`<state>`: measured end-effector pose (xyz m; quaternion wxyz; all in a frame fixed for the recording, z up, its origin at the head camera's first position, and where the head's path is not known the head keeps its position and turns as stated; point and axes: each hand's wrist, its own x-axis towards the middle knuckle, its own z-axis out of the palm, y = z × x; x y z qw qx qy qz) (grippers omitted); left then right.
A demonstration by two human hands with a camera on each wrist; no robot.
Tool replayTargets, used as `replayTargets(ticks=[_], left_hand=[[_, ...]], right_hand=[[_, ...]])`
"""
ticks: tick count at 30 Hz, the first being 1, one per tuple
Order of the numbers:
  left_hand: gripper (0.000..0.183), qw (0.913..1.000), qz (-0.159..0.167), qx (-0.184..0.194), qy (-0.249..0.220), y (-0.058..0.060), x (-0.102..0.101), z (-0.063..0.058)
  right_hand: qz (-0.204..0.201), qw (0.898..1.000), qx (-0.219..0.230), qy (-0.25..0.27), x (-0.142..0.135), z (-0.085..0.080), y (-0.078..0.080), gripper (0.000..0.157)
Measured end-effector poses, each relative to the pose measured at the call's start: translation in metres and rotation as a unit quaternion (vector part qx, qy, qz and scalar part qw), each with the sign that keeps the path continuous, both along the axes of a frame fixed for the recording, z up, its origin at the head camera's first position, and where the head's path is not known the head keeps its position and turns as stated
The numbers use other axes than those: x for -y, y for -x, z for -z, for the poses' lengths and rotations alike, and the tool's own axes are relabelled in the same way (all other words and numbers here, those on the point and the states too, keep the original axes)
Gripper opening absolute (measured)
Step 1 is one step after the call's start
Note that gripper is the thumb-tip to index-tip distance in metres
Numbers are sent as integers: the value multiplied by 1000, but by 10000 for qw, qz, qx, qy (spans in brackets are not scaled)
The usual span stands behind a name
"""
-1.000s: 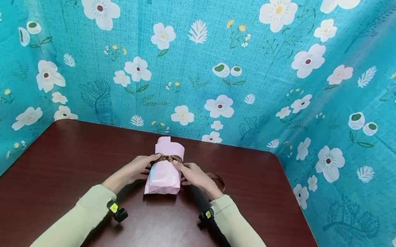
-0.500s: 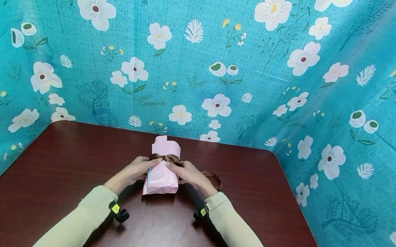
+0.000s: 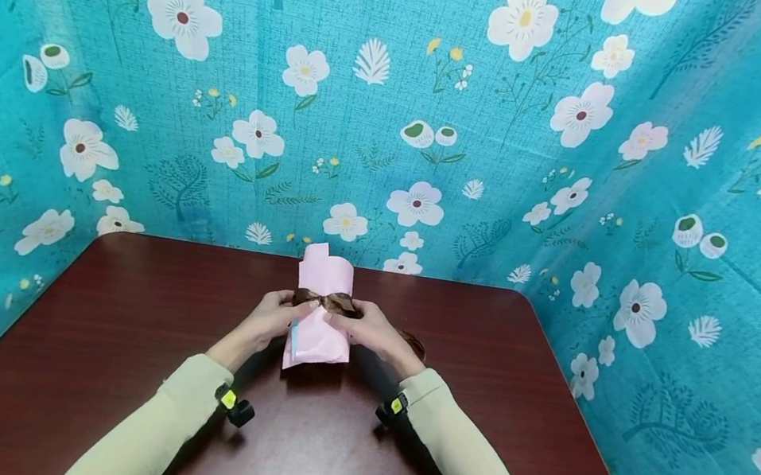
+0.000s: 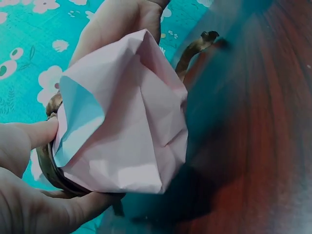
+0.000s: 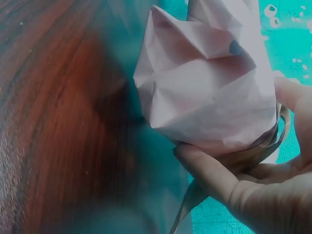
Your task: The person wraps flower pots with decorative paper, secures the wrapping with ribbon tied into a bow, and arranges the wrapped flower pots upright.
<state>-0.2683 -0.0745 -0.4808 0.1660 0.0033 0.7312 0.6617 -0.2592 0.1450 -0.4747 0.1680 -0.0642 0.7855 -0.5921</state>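
A pink paper-wrapped package (image 3: 319, 342) is held up by both hands near the far side of the table. Around its middle runs a brown ribbon (image 3: 336, 302), tied in a bow at the front. My left hand (image 3: 272, 315) grips the package's left side, thumb on its front by the bow. On the opposite side my right hand (image 3: 376, 329) grips it in the same way. In the left wrist view the folded end of the package (image 4: 126, 122) shows a light blue patch. The right wrist view shows fingers (image 5: 209, 173) under the package and ribbon.
The dark reddish-brown table (image 3: 295, 451) has a glossy top. Behind it and along its sides hangs a turquoise flowered cloth (image 3: 374, 172). A loose length of brown ribbon (image 3: 414, 344) shows behind the right wrist.
Both hands have lifted and tilted the package slightly, so its top stands higher. Both thumbs have moved inward toward the bow.
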Motion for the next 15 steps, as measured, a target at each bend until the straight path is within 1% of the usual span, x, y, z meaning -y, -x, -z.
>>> replayTargets(ticks=[3, 6, 8, 10, 13, 15], left_hand=[[73, 9992, -36, -385, -102, 3, -5, -5], [73, 9952, -54, -951, -227, 5, -9, -9], [72, 9902, -27, -1339, -385, 6, -11, -11], [74, 9838, 8, -1736, -440, 6, -13, -11], [74, 9739, 137, -2177, -622, 4, -16, -10], [74, 9676, 170, -2441, -617, 3, -18, -7]], right_hand=[[-38, 9992, -390, 102, -6, -1, 4, 56], [-38, 9941, -1079, 15, -12, -3, 9, 53], [-36, 9878, -1556, -11, -17, -4, 11, 55], [-15, 9819, -1891, 58, -21, -6, 13, 60], [-48, 9763, -2155, 185, -25, -6, 13, 67], [-92, 9735, -2279, 192, -28, -5, 13, 69]])
